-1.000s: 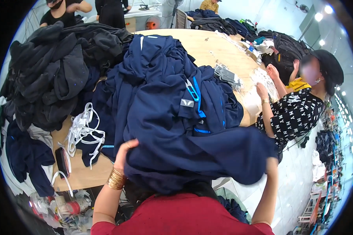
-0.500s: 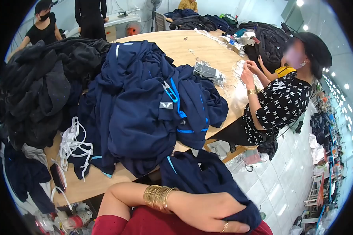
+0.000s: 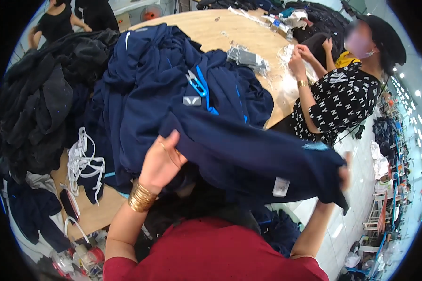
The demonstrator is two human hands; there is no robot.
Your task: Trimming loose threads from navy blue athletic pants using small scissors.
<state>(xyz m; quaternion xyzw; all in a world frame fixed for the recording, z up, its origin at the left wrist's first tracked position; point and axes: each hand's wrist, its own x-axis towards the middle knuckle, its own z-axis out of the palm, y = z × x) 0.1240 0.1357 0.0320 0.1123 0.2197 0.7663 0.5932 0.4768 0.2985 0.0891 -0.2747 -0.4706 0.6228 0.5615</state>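
Note:
A navy garment (image 3: 234,143) is stretched out between my hands in front of me, above the table's near edge. My left hand (image 3: 160,161), with gold bangles at the wrist, grips its left end; the fingers are partly hidden by the cloth. Slightly blurred and mostly behind the fabric, my right hand (image 3: 345,175) grips the right end. A small white label (image 3: 281,187) shows on the lower part of the garment, and a light-blue patch (image 3: 315,146) near its right end. Just beyond, blue-handled thread snips (image 3: 197,84) lie on a pile of navy garments (image 3: 140,93).
Black cloth (image 3: 37,103) is heaped at left, with white cords (image 3: 83,161) nearer me. On the wooden table (image 3: 201,28) lies a stack of grey tags (image 3: 248,58). A co-worker in a patterned black shirt (image 3: 342,103) works at right. Two other people stand at far left.
My left hand has swung from the lower right to the left. The navy garment has risen from beside me and is now spread between both hands. My right hand has come into view.

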